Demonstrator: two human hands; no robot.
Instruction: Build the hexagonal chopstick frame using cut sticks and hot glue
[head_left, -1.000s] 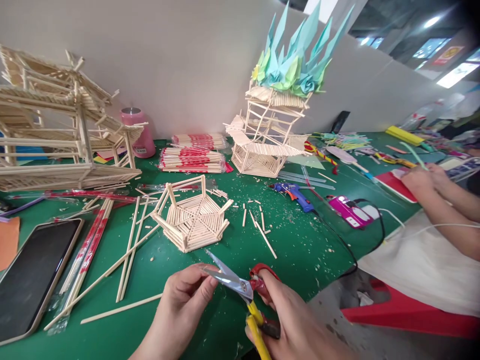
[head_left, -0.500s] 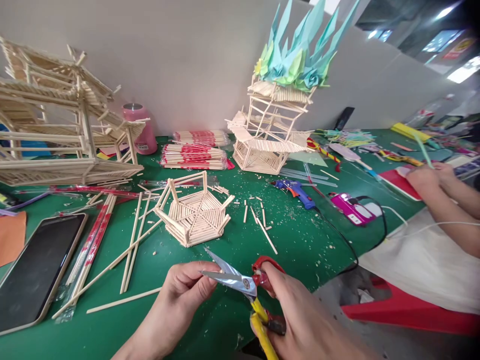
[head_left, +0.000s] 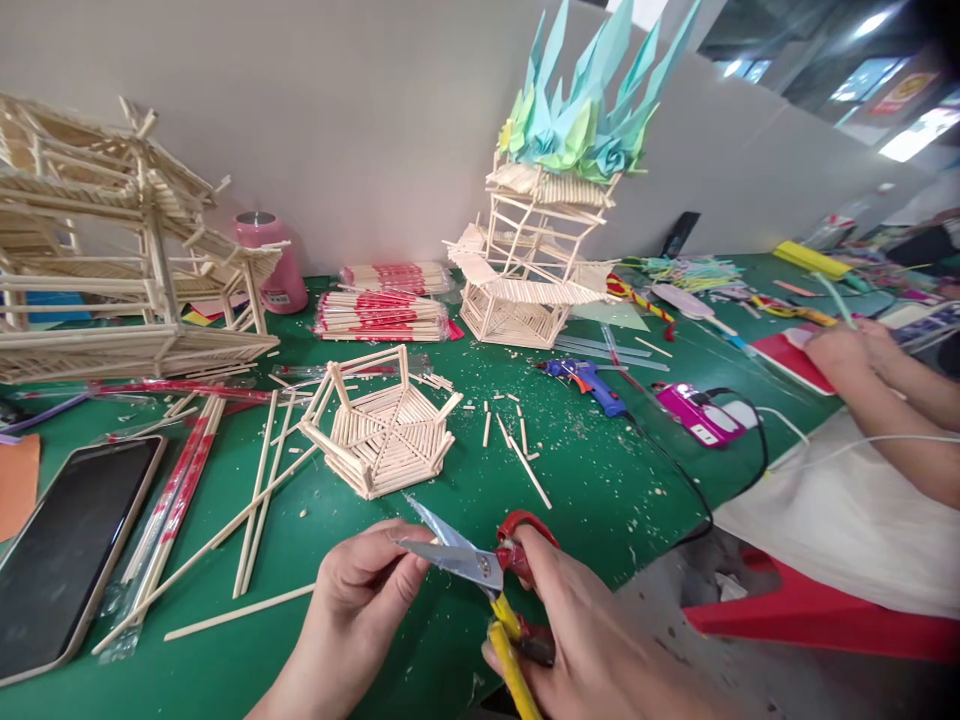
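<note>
My left hand [head_left: 367,590] pinches a thin wooden stick [head_left: 240,613], which runs out behind the hand to the left. The stick's tip, mostly hidden by the fingers, sits by the blades of the scissors [head_left: 465,562]. My right hand [head_left: 570,620] grips these scissors by their red and yellow handles, with the blades parted close to my left fingertips. Just beyond my hands stands a small polygonal stick frame [head_left: 390,435] with a web-like base and short posts, partly railed.
Left: a phone [head_left: 75,540], loose sticks and a large stick house [head_left: 135,260]. Behind: packed sticks [head_left: 382,318], a pink bottle [head_left: 274,265] and a paper-topped stick tower [head_left: 536,250]. Right: a blue glue gun [head_left: 589,385], a magenta power strip [head_left: 697,412] and another person's arms [head_left: 877,390].
The whole view has shifted slightly, so things on the table appear a little farther left. Both hands, the stick and the scissors keep almost the same pose, blades still parted.
</note>
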